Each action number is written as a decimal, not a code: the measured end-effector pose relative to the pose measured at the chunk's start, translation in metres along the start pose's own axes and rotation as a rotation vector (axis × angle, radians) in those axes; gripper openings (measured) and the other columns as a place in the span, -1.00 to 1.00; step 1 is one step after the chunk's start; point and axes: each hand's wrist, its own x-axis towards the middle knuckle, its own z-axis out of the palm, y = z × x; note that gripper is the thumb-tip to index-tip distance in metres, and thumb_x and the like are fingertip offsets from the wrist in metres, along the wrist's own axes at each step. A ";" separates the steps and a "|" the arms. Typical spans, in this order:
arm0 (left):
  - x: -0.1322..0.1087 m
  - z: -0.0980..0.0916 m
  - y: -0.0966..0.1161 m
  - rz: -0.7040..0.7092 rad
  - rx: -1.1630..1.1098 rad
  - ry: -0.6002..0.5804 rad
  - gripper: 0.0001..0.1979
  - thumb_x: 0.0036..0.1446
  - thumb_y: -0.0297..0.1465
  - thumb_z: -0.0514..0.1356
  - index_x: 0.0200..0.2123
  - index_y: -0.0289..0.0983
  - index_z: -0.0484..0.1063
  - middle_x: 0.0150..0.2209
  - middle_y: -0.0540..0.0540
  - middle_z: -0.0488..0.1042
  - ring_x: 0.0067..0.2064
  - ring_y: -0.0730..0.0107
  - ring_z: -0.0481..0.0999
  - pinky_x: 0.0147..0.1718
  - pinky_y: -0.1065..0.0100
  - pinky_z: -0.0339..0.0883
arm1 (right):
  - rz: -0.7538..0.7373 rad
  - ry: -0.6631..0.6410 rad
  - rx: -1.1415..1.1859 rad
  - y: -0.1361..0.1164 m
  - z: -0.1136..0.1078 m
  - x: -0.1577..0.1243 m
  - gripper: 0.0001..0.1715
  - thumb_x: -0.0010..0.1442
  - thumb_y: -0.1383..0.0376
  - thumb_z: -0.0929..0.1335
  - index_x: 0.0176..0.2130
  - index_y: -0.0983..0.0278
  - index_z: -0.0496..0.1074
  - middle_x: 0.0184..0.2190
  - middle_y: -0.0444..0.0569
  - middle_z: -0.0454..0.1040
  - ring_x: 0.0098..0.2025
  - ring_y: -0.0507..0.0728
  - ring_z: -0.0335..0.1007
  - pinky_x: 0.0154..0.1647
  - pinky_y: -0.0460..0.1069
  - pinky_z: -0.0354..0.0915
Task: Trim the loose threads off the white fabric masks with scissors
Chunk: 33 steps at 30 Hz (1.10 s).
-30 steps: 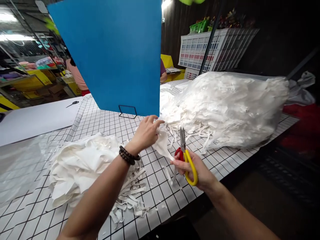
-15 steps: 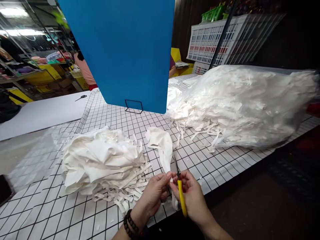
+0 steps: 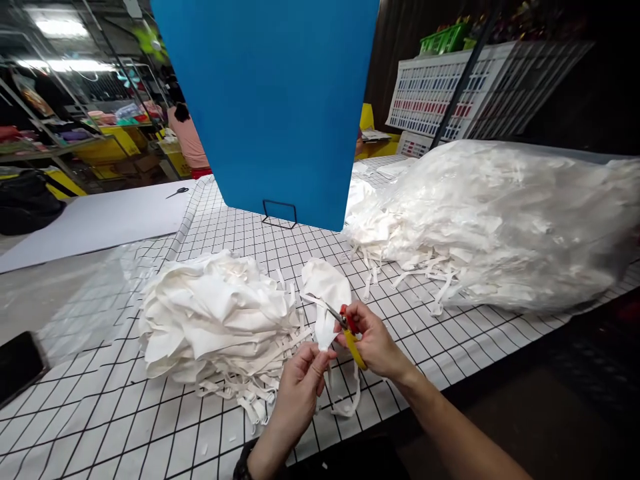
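Left hand [image 3: 299, 383] pinches the lower, narrow end of a white fabric piece [image 3: 327, 283] between thumb and fingers. The piece lies on the gridded table cover [image 3: 165, 427], its wide part spread away from the person, between the white fabric pile [image 3: 220, 320] and the clear plastic bag [image 3: 525, 220]. Right hand [image 3: 377, 343] is just beside, fingers closed around scissors [image 3: 356, 350] with yellow and red handles. Blades point up and left over the fabric piece; hard to tell whether they touch it. A thin white strap [image 3: 357, 390] hangs below the right hand and curls on the cover.

Pile sits left of the hands, straps sticking out along its right and near edges. Bag is on the right, stuffed with white material, more straps spilling out its near-left side. Blue board [image 3: 280, 107] stands upright beyond, black wire stand at its base. Dark phone [image 3: 20, 367] at far left; black-handled scissors [image 3: 179, 192] on a white sheet [image 3: 120, 217] behind. Person in pink [image 3: 187, 137] in the background, partly hidden by the board.
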 end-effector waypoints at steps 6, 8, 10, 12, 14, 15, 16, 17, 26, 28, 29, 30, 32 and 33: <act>0.004 -0.002 0.007 0.241 0.141 0.162 -0.69 0.19 -0.18 0.20 -0.42 -0.29 0.55 0.18 -0.23 0.26 -0.15 0.28 0.42 -0.30 0.38 0.29 | 0.017 0.271 0.078 0.014 0.028 -0.013 -0.67 0.05 0.33 0.48 -0.25 0.18 0.29 -0.33 -0.15 0.45 -0.32 0.05 0.39 -0.28 -0.06 0.34; 0.008 0.000 0.005 0.225 0.048 0.092 -0.70 0.20 -0.19 0.19 -0.41 -0.29 0.54 0.19 -0.23 0.29 -0.18 0.28 0.44 -0.31 0.36 0.30 | 0.049 0.291 0.183 0.018 0.034 -0.016 -0.63 0.00 0.30 0.52 -0.29 0.18 0.27 -0.34 -0.16 0.47 -0.33 0.05 0.41 -0.26 -0.05 0.35; 0.012 0.001 0.000 0.165 -0.082 0.000 -0.71 0.21 -0.19 0.18 -0.36 -0.30 0.52 0.02 -0.24 0.44 -0.36 0.39 0.42 -0.44 0.38 0.27 | 0.095 0.266 0.275 0.019 0.034 -0.018 -0.58 -0.03 0.26 0.54 -0.31 0.18 0.26 -0.35 -0.16 0.47 -0.34 0.06 0.42 -0.27 -0.04 0.36; 0.016 0.001 -0.004 0.140 -0.162 -0.052 -0.73 0.22 -0.19 0.17 -0.32 -0.29 0.50 -0.19 -0.16 0.49 -0.46 0.46 0.36 -0.48 0.40 0.25 | 0.129 0.233 0.256 0.016 0.024 -0.021 -0.58 -0.02 0.23 0.54 -0.30 0.19 0.26 -0.33 -0.13 0.48 -0.33 0.07 0.42 -0.25 -0.02 0.35; 0.018 0.000 -0.006 0.163 -0.144 -0.059 -0.75 0.24 -0.21 0.16 -0.31 -0.28 0.48 -0.30 -0.09 0.46 -0.44 0.44 0.39 -0.40 0.39 0.29 | 0.149 0.216 0.108 0.007 0.007 -0.026 -0.61 0.01 0.21 0.51 -0.31 0.20 0.25 -0.30 -0.11 0.47 -0.33 0.06 0.39 -0.24 -0.02 0.33; 0.018 -0.001 -0.006 0.175 -0.103 -0.056 -0.76 0.25 -0.22 0.15 -0.32 -0.28 0.47 -0.31 -0.07 0.45 -0.42 0.43 0.40 -0.36 0.37 0.31 | 0.166 0.196 -0.006 0.000 -0.002 -0.029 -0.62 0.01 0.21 0.51 -0.33 0.20 0.24 -0.31 -0.12 0.46 -0.35 0.05 0.37 -0.28 -0.04 0.31; 0.017 -0.002 -0.006 0.185 -0.050 -0.053 -0.76 0.26 -0.24 0.14 -0.33 -0.28 0.46 -0.31 -0.07 0.44 -0.40 0.42 0.42 -0.32 0.36 0.31 | 0.188 0.161 -0.134 -0.007 -0.011 -0.032 -0.62 0.01 0.21 0.51 -0.33 0.19 0.24 -0.34 -0.15 0.44 -0.38 0.04 0.33 -0.34 -0.06 0.29; 0.017 -0.002 -0.005 0.193 0.010 -0.054 -0.76 0.27 -0.25 0.13 -0.34 -0.27 0.46 -0.31 -0.07 0.43 -0.38 0.41 0.42 -0.29 0.36 0.31 | 0.210 0.111 -0.266 -0.015 -0.019 -0.035 -0.62 -0.01 0.20 0.50 -0.33 0.19 0.24 -0.38 -0.17 0.42 -0.40 0.04 0.30 -0.39 -0.07 0.25; 0.011 -0.002 0.003 0.270 0.298 -0.147 -0.74 0.32 -0.29 0.06 -0.33 -0.26 0.46 -0.35 -0.09 0.39 -0.28 0.32 0.37 -0.25 0.36 0.26 | 0.209 -0.071 -0.854 -0.047 -0.026 -0.039 -0.60 -0.07 0.08 0.48 -0.34 0.18 0.28 -0.44 -0.15 0.43 -0.44 0.10 0.28 -0.44 -0.02 0.14; 0.011 -0.002 0.005 0.276 0.310 -0.155 -0.74 0.32 -0.29 0.06 -0.34 -0.25 0.46 -0.35 -0.10 0.40 -0.29 0.32 0.37 -0.26 0.36 0.25 | 0.197 -0.076 -0.857 -0.047 -0.024 -0.038 -0.63 -0.04 0.09 0.47 -0.34 0.18 0.28 -0.43 -0.14 0.44 -0.43 0.10 0.29 -0.44 -0.03 0.13; 0.010 -0.002 0.006 0.283 0.314 -0.157 -0.74 0.32 -0.29 0.06 -0.34 -0.25 0.46 -0.35 -0.09 0.40 -0.29 0.32 0.37 -0.26 0.36 0.25 | 0.190 -0.078 -0.858 -0.047 -0.023 -0.038 -0.64 -0.03 0.10 0.46 -0.33 0.18 0.28 -0.42 -0.13 0.44 -0.43 0.10 0.29 -0.44 -0.03 0.13; 0.010 -0.002 0.007 0.290 0.319 -0.160 -0.74 0.32 -0.30 0.06 -0.35 -0.25 0.45 -0.35 -0.09 0.40 -0.29 0.32 0.37 -0.26 0.36 0.25 | 0.184 -0.081 -0.859 -0.047 -0.023 -0.037 -0.65 -0.02 0.11 0.45 -0.33 0.17 0.28 -0.41 -0.13 0.45 -0.42 0.10 0.29 -0.43 -0.03 0.14; 0.010 -0.003 0.007 0.300 0.328 -0.163 -0.74 0.32 -0.30 0.05 -0.36 -0.25 0.45 -0.36 -0.09 0.39 -0.29 0.32 0.38 -0.25 0.35 0.24 | 0.170 -0.088 -0.864 -0.048 -0.023 -0.037 -0.67 -0.01 0.12 0.45 -0.32 0.17 0.28 -0.40 -0.13 0.45 -0.42 0.10 0.30 -0.42 -0.03 0.14; 0.010 -0.003 0.007 0.301 0.331 -0.165 -0.74 0.32 -0.31 0.05 -0.36 -0.25 0.44 -0.36 -0.08 0.39 -0.30 0.33 0.38 -0.25 0.35 0.24 | 0.165 -0.093 -0.866 -0.048 -0.023 -0.038 -0.68 -0.01 0.13 0.45 -0.32 0.17 0.28 -0.41 -0.14 0.44 -0.42 0.10 0.29 -0.43 -0.03 0.14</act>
